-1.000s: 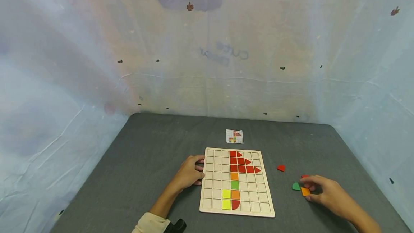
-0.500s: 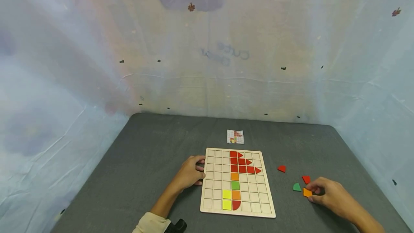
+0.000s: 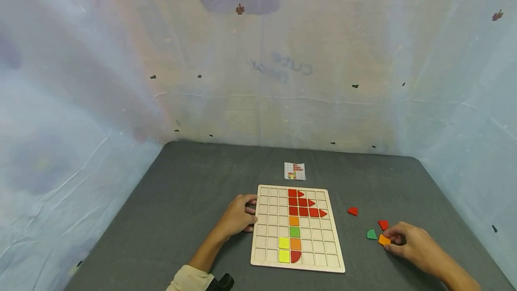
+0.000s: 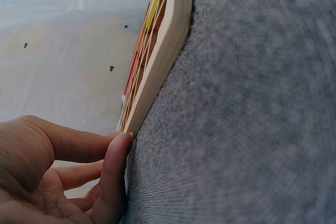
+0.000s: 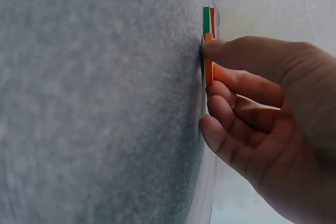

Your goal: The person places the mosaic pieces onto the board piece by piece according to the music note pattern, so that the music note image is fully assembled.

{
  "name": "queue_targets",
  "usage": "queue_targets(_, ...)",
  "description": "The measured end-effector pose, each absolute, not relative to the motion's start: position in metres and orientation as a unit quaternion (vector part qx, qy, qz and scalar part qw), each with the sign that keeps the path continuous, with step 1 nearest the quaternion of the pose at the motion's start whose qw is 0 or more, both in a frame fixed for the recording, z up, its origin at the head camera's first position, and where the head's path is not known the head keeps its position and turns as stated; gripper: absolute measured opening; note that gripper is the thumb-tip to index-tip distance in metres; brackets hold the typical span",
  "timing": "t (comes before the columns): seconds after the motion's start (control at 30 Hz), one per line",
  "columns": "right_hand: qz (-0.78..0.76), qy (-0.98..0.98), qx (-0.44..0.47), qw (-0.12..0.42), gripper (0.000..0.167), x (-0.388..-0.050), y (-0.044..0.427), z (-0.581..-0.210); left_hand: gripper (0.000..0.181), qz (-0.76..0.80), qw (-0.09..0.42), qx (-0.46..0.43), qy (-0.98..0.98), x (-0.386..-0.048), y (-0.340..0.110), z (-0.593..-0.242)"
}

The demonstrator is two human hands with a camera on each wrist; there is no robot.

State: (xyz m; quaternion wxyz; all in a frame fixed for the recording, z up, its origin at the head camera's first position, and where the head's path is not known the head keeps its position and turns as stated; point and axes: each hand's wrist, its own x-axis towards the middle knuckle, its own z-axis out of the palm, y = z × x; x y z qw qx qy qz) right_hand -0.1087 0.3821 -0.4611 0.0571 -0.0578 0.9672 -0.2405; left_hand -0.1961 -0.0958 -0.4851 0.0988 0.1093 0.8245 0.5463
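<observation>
A wooden grid board (image 3: 271,230) lies on the dark table, with red, orange, green and yellow tiles set in several cells. At its left edge, my left hand (image 3: 236,214) holds the rim with bent fingers; the left wrist view shows thumb and a fingertip on the board's side (image 4: 157,72). To the right of the board, my right hand (image 3: 416,244) pinches an orange square tile (image 3: 384,240) between thumb and fingers. That tile (image 5: 209,74) appears on edge in the right wrist view, at or just above the table. Close by lie a green rounded tile (image 3: 371,234) and a red tile (image 3: 383,224).
Another red tile (image 3: 352,211) lies between the board and the right hand's tiles. Behind the board is a small printed card (image 3: 295,171) with a coloured grid pattern. A pale sheet (image 3: 258,102) hangs around the back and sides of the table.
My right hand has drawn back slightly to the right with the orange tile, uncovering the red tile behind it. The tile has turned a little. My left hand stays on the board's edge.
</observation>
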Motion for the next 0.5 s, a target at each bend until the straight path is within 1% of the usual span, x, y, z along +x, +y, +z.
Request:
queue_targets(0.17,-0.233,0.969,-0.060,0.049,0.019,-0.110,0.376,-0.459,0.066,0.547,0.099,0.107,0.824,-0.196,-0.096,-0.485)
queue_targets(0.4,-0.239,0.967,-0.088,0.000,0.019,-0.112,0.362,-0.458,0.066,0.549,0.097,0.107,0.823,-0.196,-0.096,-0.486)
queue_targets(0.5,-0.250,0.962,-0.108,-0.011,0.018,-0.114,0.353,-0.457,0.066,0.549,0.096,0.107,0.824,-0.197,-0.096,-0.486)
